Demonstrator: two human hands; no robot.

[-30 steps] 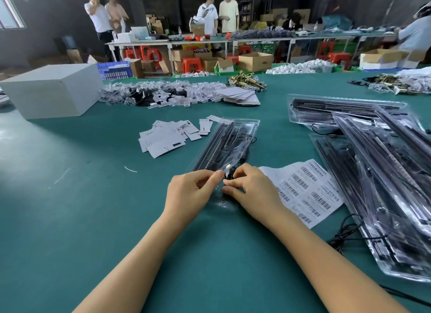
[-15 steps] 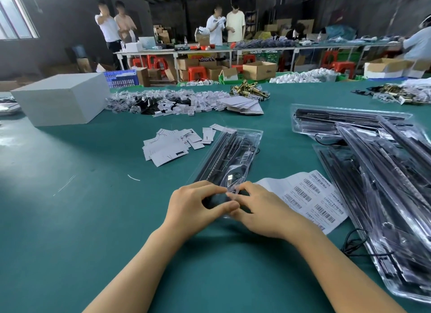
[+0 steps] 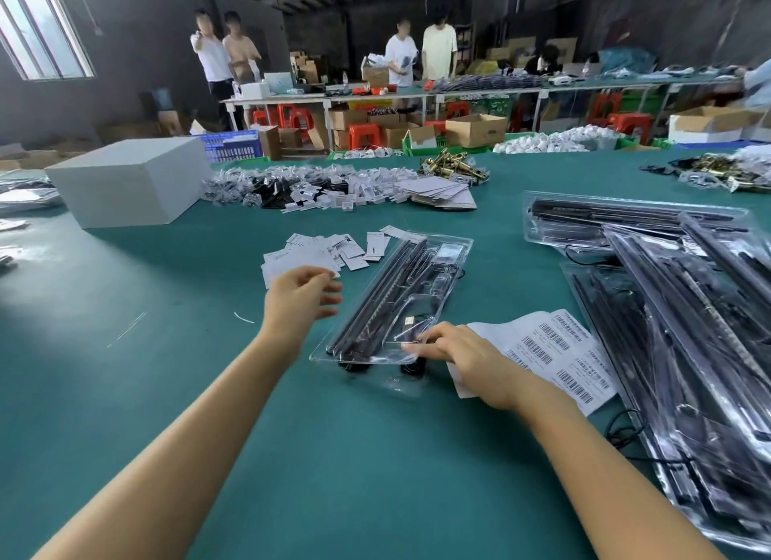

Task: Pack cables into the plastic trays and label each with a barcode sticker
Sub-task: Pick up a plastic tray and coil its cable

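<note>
Our right hand pinches the near edge of the plastic tray, steadying it on the tabletop. Our left hand hovers empty with fingers loose, just left of the tray, probably bound for a label. The barcode sheet lies right.

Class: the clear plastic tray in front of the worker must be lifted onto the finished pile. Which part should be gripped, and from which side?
Grip the plastic tray by its flat long rims near the middle, one hand from each side. It is long and narrow, so holding only the near end, where the right hand now pinches it, would probably let it sag.
</note>
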